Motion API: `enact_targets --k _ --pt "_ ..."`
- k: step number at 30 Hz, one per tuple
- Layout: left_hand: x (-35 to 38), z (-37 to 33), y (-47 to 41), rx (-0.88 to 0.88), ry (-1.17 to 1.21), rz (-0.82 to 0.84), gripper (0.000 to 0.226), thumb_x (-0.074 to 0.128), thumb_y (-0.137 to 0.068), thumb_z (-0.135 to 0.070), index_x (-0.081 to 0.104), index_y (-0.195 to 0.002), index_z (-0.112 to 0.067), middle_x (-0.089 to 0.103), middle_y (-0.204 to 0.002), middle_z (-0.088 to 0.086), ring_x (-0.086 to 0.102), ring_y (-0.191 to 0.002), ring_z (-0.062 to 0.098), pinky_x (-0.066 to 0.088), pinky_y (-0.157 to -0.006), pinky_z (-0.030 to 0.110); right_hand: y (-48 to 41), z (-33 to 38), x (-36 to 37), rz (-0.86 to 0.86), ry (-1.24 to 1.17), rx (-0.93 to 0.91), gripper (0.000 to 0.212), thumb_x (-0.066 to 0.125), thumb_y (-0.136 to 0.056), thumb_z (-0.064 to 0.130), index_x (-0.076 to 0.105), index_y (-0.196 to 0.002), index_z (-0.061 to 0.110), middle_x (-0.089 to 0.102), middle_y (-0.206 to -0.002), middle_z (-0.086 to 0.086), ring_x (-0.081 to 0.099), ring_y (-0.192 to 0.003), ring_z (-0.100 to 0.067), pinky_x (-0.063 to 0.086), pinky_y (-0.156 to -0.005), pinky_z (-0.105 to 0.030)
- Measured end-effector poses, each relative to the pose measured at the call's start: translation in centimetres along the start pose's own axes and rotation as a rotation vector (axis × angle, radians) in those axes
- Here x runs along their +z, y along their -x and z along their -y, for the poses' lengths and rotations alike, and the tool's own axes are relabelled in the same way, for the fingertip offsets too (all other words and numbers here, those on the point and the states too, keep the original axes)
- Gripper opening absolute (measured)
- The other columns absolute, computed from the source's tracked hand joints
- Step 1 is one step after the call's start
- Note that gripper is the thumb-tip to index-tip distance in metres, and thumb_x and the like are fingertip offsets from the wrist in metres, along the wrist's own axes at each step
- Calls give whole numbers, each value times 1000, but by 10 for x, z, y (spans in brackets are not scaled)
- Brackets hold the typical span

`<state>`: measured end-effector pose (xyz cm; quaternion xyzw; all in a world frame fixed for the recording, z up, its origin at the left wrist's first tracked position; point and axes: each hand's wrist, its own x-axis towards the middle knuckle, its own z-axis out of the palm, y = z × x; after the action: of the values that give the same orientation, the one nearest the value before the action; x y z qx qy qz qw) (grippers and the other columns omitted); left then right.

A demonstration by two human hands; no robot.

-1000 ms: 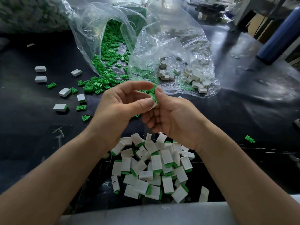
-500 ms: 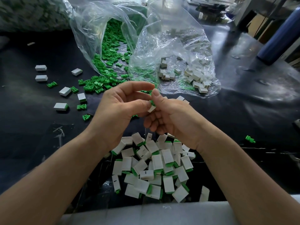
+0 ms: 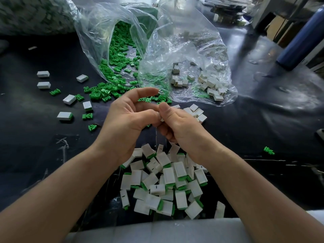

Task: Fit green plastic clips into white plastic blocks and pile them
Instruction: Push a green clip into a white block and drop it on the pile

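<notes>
The green plastic clip has sunk from sight. Left hand and right hand pinch the small white plastic block above the finished pile. Likely light, rigid and slick, so grip its flat sides.

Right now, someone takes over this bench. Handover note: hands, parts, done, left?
Hands: left hand and right hand both pinch one white block between them. Its clip is not visible.
Parts: green clips spill from the clip bag. Empty blocks sit in the block bag, with loose blocks in front of it.
Done: a pile of fitted blocks lies below the hands.
Left: probably seat this one, drop it on the pile, then work through both bags.
</notes>
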<state>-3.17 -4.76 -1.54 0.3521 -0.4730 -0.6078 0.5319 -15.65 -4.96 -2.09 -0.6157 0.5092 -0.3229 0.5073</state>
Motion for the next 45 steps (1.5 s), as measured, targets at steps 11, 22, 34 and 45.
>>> enact_targets --k 11,22,34,45 --pt "0 2 -1 -34 64 -16 43 56 -58 10 57 -97 -8 68 -59 4 61 -47 17 52 -50 22 -1 -2 4 -46 86 -22 44 27 -98 43 53 -83 10 42 -65 6 37 -58 -8 28 -60 -27" --pt "0 1 0 -57 100 6 41 50 -66 21 58 -95 -6 67 -58 7 62 -49 18 54 -51 24 1 -2 3 -48 157 -51 41 27 -98 41 57 -94 14 43 -72 14 40 -66 -1 30 -67 -24" --pt "-1 -1 -1 -108 85 3 46 65 -59 -7 59 -105 -7 68 -69 12 62 -56 29 56 -60 34 3 3 -7 11 -113 13 62 25 -93 53 59 -64 11 50 -46 10 42 -43 -2 34 -42 -11" --pt "-4 6 -2 -15 -198 -39 42 64 -73 14 62 -96 -21 71 -68 -2 67 -66 8 54 -63 18 -3 1 -26 -235 7 -177 16 64 -85 19 64 -70 24 60 -58 13 52 -56 3 41 -54 -11"
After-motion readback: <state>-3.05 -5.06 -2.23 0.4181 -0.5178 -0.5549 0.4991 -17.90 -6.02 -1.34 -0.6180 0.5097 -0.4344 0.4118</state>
